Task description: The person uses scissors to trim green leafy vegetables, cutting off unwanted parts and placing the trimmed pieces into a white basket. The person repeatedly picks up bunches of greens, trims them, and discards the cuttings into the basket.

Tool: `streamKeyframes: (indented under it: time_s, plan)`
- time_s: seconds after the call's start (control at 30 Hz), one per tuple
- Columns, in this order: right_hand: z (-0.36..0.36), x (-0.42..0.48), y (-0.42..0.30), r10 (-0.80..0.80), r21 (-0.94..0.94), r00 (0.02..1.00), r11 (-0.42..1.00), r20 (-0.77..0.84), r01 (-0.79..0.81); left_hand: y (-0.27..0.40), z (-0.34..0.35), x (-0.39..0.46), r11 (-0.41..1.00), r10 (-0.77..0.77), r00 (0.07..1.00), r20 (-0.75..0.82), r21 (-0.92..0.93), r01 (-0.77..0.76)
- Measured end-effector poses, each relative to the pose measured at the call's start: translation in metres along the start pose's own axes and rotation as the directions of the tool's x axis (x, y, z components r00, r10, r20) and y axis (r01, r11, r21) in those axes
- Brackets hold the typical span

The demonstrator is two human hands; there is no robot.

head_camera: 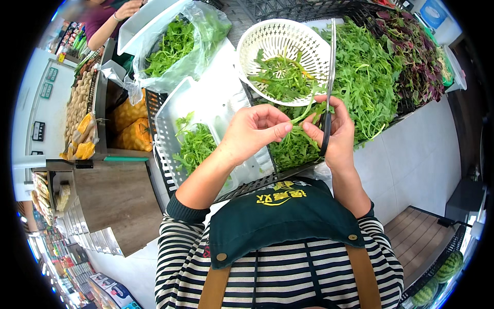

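My left hand (256, 129) pinches a pale green stem (303, 116) between thumb and fingertips. Black-handled scissors (331, 65) stand upright in my right hand (336, 131), blades pointing away from me and looking closed together. The right fingertips also touch leaves of the same sprig. Just beyond both hands is a white perforated plastic colander (285, 36), tilted, with limp and yellowed greens (287, 75) inside. A large heap of leafy greens (364, 77) lies to the right of the colander and continues under my hands.
A clear plastic tub (225, 185) at left holds some greens (197, 146). Behind it stands an open plastic bag (208, 42) of greens. Red-purple leafy vegetables (413, 58) lie far right. Another person's arm (104, 31) reaches in at top left, near a white bin (142, 23).
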State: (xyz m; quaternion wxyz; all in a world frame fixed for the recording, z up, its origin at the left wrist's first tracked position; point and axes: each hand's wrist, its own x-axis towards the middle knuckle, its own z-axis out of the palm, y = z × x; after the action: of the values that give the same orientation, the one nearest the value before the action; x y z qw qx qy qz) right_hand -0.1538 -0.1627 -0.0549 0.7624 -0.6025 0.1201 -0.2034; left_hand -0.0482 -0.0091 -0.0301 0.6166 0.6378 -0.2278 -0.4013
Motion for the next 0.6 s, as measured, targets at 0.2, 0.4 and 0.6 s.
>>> streamKeyframes:
  time_s: [0.2, 0.4, 0.6]
  plan:
    - [0.009, 0.000, -0.003, -0.072, -0.119, 0.997, 0.990, 0.013, 0.073, -0.007, -0.008, -0.002, 1.000, -0.013, 1.000, 0.015, 0.014, 0.013]
    - [0.012, 0.002, -0.006, 0.000, -0.074, 0.999, 0.997, 0.039, 0.003, -0.017, -0.012, -0.009, 0.963, 0.006, 0.997, -0.072, -0.269, -0.026]
    - [0.011, 0.004, -0.006, -0.022, -0.060, 0.999, 0.998, 0.026, 0.024, -0.012, -0.012, -0.007, 0.885, -0.052, 0.992, -0.118, -0.466, -0.009]
